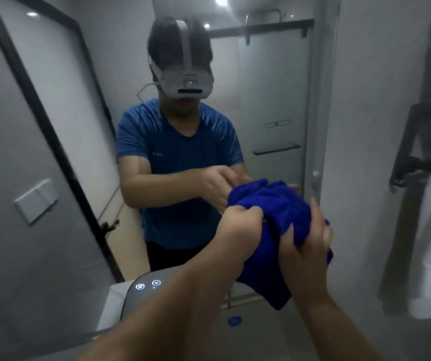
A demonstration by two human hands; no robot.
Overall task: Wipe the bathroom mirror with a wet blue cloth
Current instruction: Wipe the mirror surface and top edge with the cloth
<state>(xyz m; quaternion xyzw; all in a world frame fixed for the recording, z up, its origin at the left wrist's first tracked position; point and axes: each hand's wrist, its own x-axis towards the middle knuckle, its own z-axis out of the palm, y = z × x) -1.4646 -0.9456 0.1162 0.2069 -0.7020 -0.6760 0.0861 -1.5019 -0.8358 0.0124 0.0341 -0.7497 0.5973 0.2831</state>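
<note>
Firmly, left hand (240,225) clenching blue cloth (274,200), right hand (305,247) clutching too

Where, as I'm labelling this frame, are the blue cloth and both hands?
blue cloth (277,204), head view, on its bunched upper folds.
left hand (240,227), head view, on the fist's back.
right hand (304,248), head view, on its back.

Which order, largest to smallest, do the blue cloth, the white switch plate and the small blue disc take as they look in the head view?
1. blue cloth
2. white switch plate
3. small blue disc
The cloth is held close to the camera, so its lead may owe partly to nearness.
</note>
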